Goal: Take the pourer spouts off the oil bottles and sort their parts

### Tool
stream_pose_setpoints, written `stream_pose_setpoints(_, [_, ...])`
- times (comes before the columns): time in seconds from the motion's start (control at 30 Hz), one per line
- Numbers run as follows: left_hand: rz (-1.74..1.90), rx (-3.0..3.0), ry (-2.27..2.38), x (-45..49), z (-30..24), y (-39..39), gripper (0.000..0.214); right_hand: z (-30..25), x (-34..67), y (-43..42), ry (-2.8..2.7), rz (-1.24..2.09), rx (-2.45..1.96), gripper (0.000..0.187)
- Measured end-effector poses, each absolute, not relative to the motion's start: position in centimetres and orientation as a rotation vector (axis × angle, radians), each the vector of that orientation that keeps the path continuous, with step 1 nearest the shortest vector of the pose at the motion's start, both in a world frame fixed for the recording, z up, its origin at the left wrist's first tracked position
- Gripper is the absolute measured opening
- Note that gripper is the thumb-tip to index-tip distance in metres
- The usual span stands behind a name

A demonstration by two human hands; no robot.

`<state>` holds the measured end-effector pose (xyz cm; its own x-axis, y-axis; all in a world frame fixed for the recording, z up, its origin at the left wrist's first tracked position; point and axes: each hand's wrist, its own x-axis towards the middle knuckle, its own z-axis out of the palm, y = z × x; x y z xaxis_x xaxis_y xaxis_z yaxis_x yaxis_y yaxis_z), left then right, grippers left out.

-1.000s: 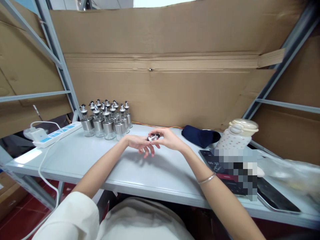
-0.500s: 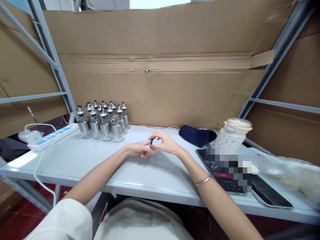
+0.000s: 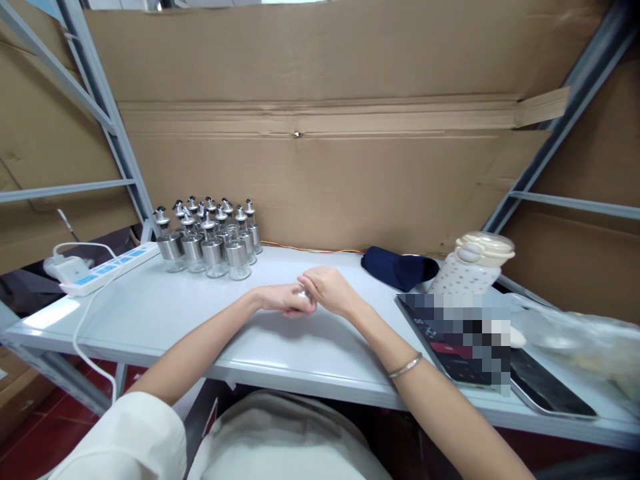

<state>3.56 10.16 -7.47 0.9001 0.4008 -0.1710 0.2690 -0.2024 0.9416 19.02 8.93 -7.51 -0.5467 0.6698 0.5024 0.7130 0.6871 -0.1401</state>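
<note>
My left hand [image 3: 284,299] and my right hand [image 3: 327,290] meet over the middle of the grey table [image 3: 165,323]. Both are curled around a small silver and black piece [image 3: 302,293], of which only a sliver shows between the fingers. A thin bracelet [image 3: 405,365] circles my right wrist. To the far left of my hands stands a cluster of several small glass bottles [image 3: 210,237] with steel collars and pourer tops.
A white power strip [image 3: 103,268] with its cable lies at the table's left end. A dark blue cloth [image 3: 399,268], a cream dotted bottle [image 3: 473,265], a dark tablet [image 3: 505,357] and a clear plastic bag [image 3: 575,333] sit at right. Cardboard lines the shelving behind.
My fingers have closed tighter over the small piece, which showed more plainly between the fingertips a second ago. My hands have sunk slightly toward the table.
</note>
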Motion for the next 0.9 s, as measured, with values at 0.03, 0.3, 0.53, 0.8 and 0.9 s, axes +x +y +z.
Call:
stream_pose_setpoints(0.03, [0.113,1.819,0.501,3.6,-7.5,10.1,0.021,-7.5,19.0,8.9,-2.345,-0.049,-1.106,0.044])
stream_pose_setpoints(0.3, [0.251,1.781,0.611,4.6,-9.2,10.7,0.03,-6.5,21.0,10.3,-2.131,0.2,-1.423,0.029])
stream_pose_setpoints(0.53, [0.882,1.922,0.888,5.7,-11.1,10.9,0.036,-8.3,24.0,12.9,-1.962,0.206,-1.774,0.021])
stream_pose_setpoints(0.8, [0.871,2.53,1.236,3.9,-9.6,11.8,0.032,-9.7,25.0,13.6,-2.011,0.105,-1.888,0.03])
stream_pose_setpoints(0.9, [0.866,2.63,1.222,3.6,-9.5,12.1,0.031,-9.7,25.2,13.8,-2.051,0.125,-1.879,0.032])
